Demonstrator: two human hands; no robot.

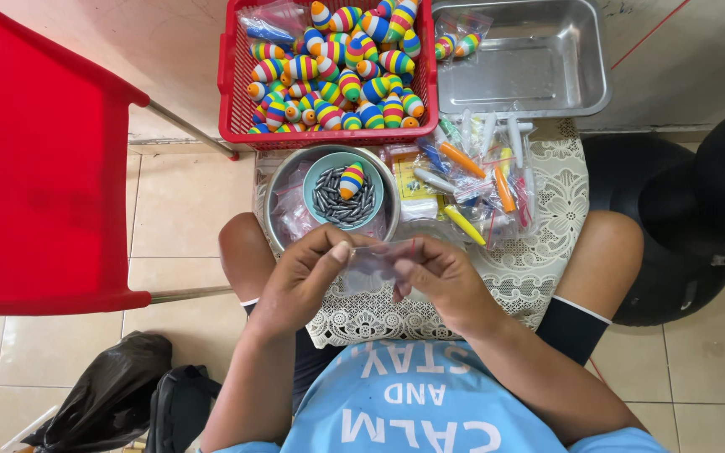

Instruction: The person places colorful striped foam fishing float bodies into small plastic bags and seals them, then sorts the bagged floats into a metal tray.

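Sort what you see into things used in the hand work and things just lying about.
In use: left hand and right hand holding a small clear bag; striped toys in the red basket; bowl of dark pieces.

Lying about: red chair; black bag; steel tray.

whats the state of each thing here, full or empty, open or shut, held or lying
left hand: pinching one edge of the bag
right hand: pinching the other edge
small clear plastic bag: held between both hands
red basket: heaped with striped toy fish
steel tray: nearly empty, one packet in a corner
blue bowl: holds dark small parts and one striped fish
bagged packets: lying in a loose pile
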